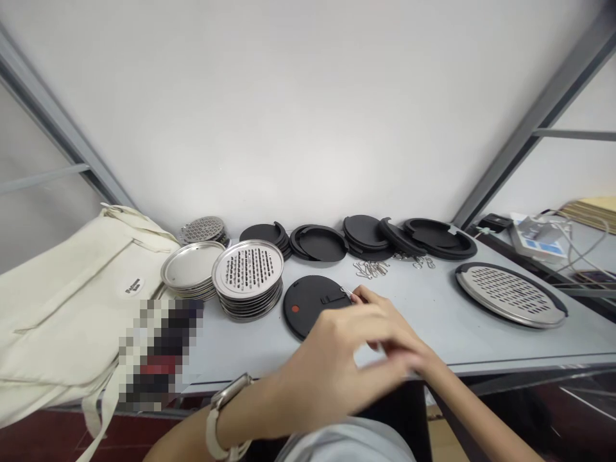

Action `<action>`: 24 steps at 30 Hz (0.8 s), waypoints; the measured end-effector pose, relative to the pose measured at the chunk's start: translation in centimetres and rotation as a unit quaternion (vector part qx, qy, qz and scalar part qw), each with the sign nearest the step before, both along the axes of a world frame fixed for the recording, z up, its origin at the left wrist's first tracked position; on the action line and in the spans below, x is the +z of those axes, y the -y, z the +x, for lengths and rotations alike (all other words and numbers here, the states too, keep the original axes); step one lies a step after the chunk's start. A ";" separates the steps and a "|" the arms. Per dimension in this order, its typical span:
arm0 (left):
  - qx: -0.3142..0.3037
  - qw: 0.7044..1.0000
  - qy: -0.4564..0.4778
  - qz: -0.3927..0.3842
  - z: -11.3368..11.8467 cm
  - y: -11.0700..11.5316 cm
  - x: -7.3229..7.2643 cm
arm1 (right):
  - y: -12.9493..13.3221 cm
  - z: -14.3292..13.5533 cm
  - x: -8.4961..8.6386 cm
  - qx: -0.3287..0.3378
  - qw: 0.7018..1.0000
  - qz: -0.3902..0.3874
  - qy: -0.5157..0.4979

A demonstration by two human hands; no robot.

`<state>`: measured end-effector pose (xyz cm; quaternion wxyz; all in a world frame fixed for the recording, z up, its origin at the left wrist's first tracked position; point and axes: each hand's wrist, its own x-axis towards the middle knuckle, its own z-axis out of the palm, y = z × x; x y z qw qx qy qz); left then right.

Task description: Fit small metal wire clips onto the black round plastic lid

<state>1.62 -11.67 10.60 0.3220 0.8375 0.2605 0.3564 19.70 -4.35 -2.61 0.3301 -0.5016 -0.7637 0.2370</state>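
Note:
My right hand (385, 313), partly hidden behind my left, pinches a small wire clip (346, 292) at the right edge of a round black plate (315, 300). This plate lies flat, with a raised slot and an orange-red dot. In front of it, my left hand (344, 359), wearing a watch at the wrist, reaches across my right wrist. Its thumb and fingers are apart and hold nothing visible; their tips are blurred. Left of the plate stand a stack of round metal grater discs (248, 273) and a stack of plain-looking metal discs (192, 266).
Several black round holders (322, 244) line the back by the wall. Loose wire clips (370, 269) lie before them. A grater disc in a black rim (513, 295) lies at right. A cream bag (81, 289) occupies the left; a box with cables (536, 237) sits far right.

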 end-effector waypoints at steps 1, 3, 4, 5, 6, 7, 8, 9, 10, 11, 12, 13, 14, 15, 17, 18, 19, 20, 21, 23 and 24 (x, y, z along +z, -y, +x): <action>0.054 0.998 -0.027 0.030 -0.1 -1.3 -1.2 | 0.0 0.0 0.0 0.006 1.000 0.000 0.001; 0.126 0.979 -0.128 0.093 -0.5 -4.1 -3.8 | 0.0 0.0 0.1 0.018 1.000 -0.001 0.007; 0.144 0.970 -0.171 0.100 -0.7 -5.4 -5.0 | -0.1 0.0 0.1 0.019 1.000 0.000 0.010; 0.167 0.961 -0.200 0.092 -1.0 -6.6 -6.1 | -0.1 0.0 0.0 0.018 1.000 -0.001 0.014; 0.186 0.950 -0.233 0.088 -1.2 -7.7 -7.1 | -0.1 0.0 0.0 0.018 1.000 -0.002 0.018; 0.202 0.938 -0.268 0.091 -1.3 -8.6 -7.8 | -0.2 0.0 0.0 0.018 1.000 -0.002 0.020; 0.210 0.927 -0.296 0.097 -1.4 -9.3 -8.4 | -0.2 0.0 -0.1 0.017 1.000 -0.001 0.022; 0.206 0.918 -0.320 0.108 -1.5 -9.8 -8.8 | -0.2 0.0 -0.1 0.016 1.000 0.000 0.023; 0.201 0.912 -0.336 0.121 -1.5 -10.1 -9.1 | -0.1 0.0 -0.1 0.015 1.000 0.000 0.024; 0.194 0.909 -0.344 0.133 -1.6 -10.3 -9.3 | -0.1 0.0 -0.1 0.015 1.000 -0.001 0.024; 0.181 0.908 -0.349 0.145 -1.6 -10.4 -9.4 | -0.1 0.0 -0.1 0.015 1.000 -0.002 0.026; 0.169 0.908 -0.352 0.153 -1.7 -10.4 -9.5 | -0.1 0.0 -0.1 0.015 0.999 -0.002 0.028; 0.158 0.908 -0.354 0.159 -1.7 -10.4 -9.5 | -0.1 0.0 -0.1 0.015 0.999 -0.001 0.031; 0.145 0.909 -0.356 0.161 -1.9 -10.4 -9.4 | -0.2 -0.1 -0.1 0.015 0.999 0.001 0.034; 0.123 0.912 -0.356 0.161 -2.1 -10.3 -9.4 | -0.2 -0.1 -0.1 0.013 0.999 0.006 0.043; 0.115 0.913 -0.356 0.162 -2.3 -10.3 -9.4 | -0.3 -0.1 -0.1 0.011 0.999 0.009 0.048; 0.108 0.914 -0.356 0.164 -2.4 -10.3 -9.4 | -0.3 -0.2 -0.2 0.010 0.999 0.012 0.052; 0.103 0.913 -0.356 0.168 -2.4 -10.3 -9.4 | -0.3 -0.2 -0.2 0.008 0.998 0.014 0.054; 0.102 0.912 -0.357 0.173 -2.5 -10.3 -9.4 | -0.4 -0.2 -0.2 0.008 0.998 0.014 0.055; 0.104 0.910 -0.360 0.178 -2.5 -10.4 -9.5 | -0.4 -0.2 -0.3 0.012 0.998 0.012 0.053; 0.105 0.909 -0.361 0.180 -2.4 -10.4 -9.5 | -0.4 -0.2 -0.3 0.015 0.998 0.010 0.052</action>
